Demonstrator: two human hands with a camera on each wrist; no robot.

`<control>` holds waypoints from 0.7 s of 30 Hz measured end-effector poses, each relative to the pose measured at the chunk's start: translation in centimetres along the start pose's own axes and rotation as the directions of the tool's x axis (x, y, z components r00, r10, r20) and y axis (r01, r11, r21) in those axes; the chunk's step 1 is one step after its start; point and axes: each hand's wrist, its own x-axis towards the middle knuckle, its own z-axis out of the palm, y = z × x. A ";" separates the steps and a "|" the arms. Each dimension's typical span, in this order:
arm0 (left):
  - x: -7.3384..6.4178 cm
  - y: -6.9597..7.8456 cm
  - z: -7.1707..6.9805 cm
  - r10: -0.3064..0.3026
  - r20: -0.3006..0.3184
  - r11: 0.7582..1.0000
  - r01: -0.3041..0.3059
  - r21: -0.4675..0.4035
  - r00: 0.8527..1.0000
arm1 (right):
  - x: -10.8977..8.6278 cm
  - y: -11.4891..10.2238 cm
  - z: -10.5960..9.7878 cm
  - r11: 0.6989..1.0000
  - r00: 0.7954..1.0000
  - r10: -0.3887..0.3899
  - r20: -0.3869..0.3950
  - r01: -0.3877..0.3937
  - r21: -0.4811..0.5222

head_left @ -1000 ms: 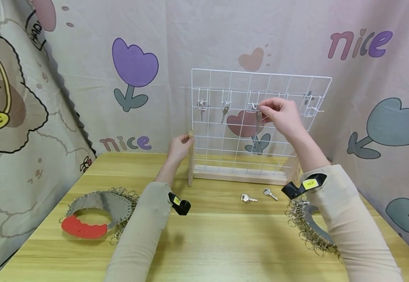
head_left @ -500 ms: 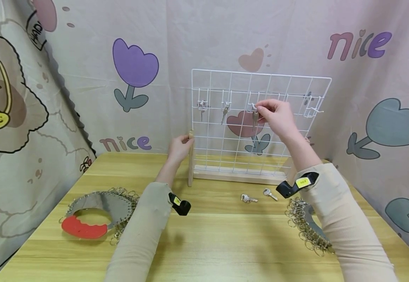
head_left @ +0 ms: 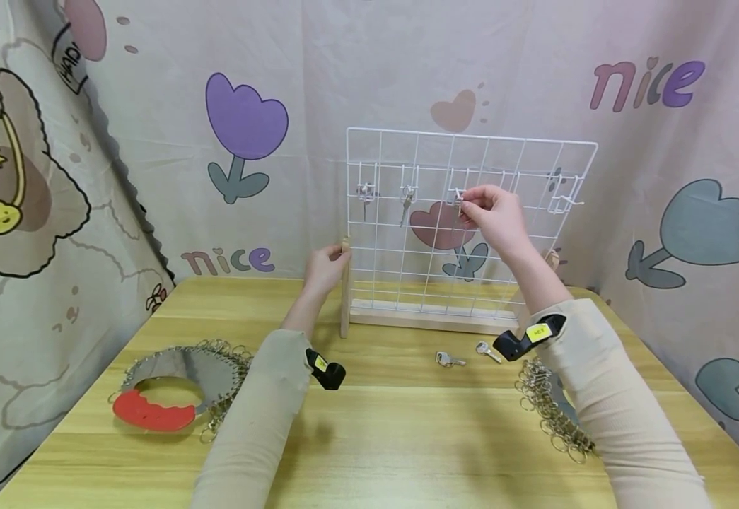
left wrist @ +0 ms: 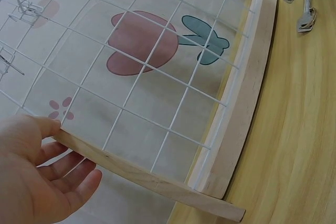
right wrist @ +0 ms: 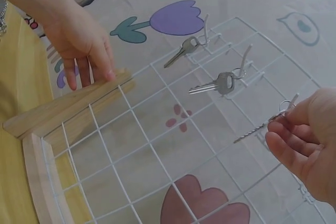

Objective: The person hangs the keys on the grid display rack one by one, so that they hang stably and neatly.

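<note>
My right hand (head_left: 501,220) pinches a silver key (right wrist: 252,132) between thumb and fingers at the third hook of a white wire grid rack (right wrist: 152,141). The key's small ring (right wrist: 285,106) is right at the hook's tip (right wrist: 295,98), and the blade points away from the fingers. Two more keys hang from hooks farther left, one key (right wrist: 184,51) at the end and another key (right wrist: 216,85) beside it. My left hand (head_left: 324,270) grips the top of the rack's left wooden upright (left wrist: 131,171), thumb on the near side and fingers beyond it.
Two loose keys, a nearer key (head_left: 450,359) and a farther key (head_left: 488,351), lie before the wooden base (head_left: 433,319). A metal hoop (head_left: 184,362) edged with rings, with a red grip (head_left: 153,413), lies left. A similar hoop (head_left: 550,417) is partly under the right arm. An empty-looking hook (head_left: 563,203) is far right.
My right hand has moved slightly left and down, bringing the key from beside the third hook right up to it. The key has turned edge-on. My left hand stays on the upright.
</note>
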 end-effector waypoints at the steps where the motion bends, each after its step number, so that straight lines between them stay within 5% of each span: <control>1: 0.0 0.0 0.0 -0.002 0.001 1.000 0.002 -0.002 1.000 | 0.0 0.1 0.0 1.000 1.000 0.000 0.000 0.000 0.002; 21: -0.1 0.0 0.0 -0.010 0.003 1.000 0.010 -0.002 1.000 | -2.5 5.0 -0.7 0.994 0.994 0.093 0.051 -0.089 -0.064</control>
